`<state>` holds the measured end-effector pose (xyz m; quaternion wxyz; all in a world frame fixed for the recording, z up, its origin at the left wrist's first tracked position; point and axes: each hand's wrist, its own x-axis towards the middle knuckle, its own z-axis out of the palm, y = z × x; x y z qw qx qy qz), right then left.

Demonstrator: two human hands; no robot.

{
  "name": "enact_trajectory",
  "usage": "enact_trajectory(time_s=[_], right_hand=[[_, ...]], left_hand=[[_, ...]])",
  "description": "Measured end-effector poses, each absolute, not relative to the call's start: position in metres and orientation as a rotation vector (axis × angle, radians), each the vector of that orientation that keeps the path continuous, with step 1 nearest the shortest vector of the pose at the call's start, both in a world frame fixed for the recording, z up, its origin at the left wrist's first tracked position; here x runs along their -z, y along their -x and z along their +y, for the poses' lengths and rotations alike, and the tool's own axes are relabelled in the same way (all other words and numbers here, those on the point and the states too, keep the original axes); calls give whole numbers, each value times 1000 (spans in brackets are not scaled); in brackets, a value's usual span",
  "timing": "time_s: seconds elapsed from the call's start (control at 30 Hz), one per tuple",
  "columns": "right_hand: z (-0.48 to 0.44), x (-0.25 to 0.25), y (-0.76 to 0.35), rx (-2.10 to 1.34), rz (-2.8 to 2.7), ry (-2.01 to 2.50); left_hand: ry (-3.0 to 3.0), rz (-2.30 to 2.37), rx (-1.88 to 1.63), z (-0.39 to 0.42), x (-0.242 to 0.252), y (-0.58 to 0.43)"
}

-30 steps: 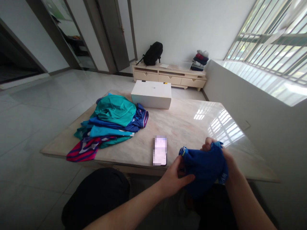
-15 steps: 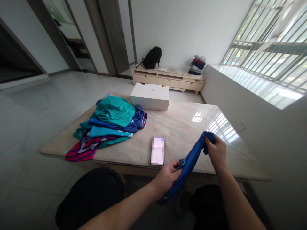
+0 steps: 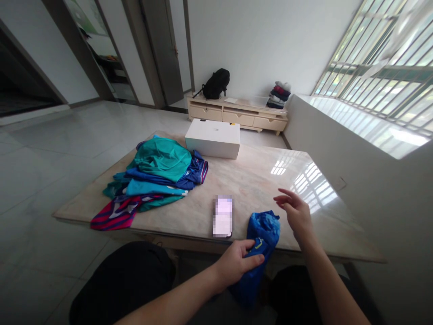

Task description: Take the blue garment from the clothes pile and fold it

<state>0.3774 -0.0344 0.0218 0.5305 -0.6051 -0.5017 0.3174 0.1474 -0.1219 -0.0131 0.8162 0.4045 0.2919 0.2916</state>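
A bunched blue garment [image 3: 261,243] lies over the near edge of the marble table [image 3: 257,180] and hangs down toward my lap. My left hand [image 3: 238,262] grips its lower part at the table edge. My right hand [image 3: 294,212] hovers just right of the garment, fingers spread, holding nothing. A phone [image 3: 223,216] lies flat on the table just left of the garment.
A pile of teal, blue and red-striped clothes [image 3: 152,180] sits on the table's left side. A white box [image 3: 213,138] stands at the far edge. Beyond it, a low cabinet [image 3: 237,113] carries a black backpack [image 3: 216,83] and folded clothes [image 3: 279,95].
My right hand has let go of the blue garment and opened. The garment, stretched between both hands before, now rests bunched on the table edge in my left hand.
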Motion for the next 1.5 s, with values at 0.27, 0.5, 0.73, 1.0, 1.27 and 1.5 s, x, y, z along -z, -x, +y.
enact_trajectory(time_s=[0.27, 0.5, 0.73, 1.0, 1.27, 1.5], right_hand=[[-59, -27, -339, -1497, -2065, 1446], [-64, -42, -339, -1682, -2070, 1396], [-62, -48, -351, -1507, -2065, 1252], [-62, -38, -359, -1585, -1959, 1217], [-64, -40, -361, -1701, -1912, 1204], [-62, -39, -358, -1601, -1862, 1231]], left_hand=[[-867, 716, -660, -121, 9, -149], [-864, 626, -637, -123, 12, -147], [-823, 700, -605, -121, 19, -146], [-762, 779, -647, -117, 16, -147], [-823, 830, -651, -123, 18, -151], [-825, 777, -613, -125, 16, -150]])
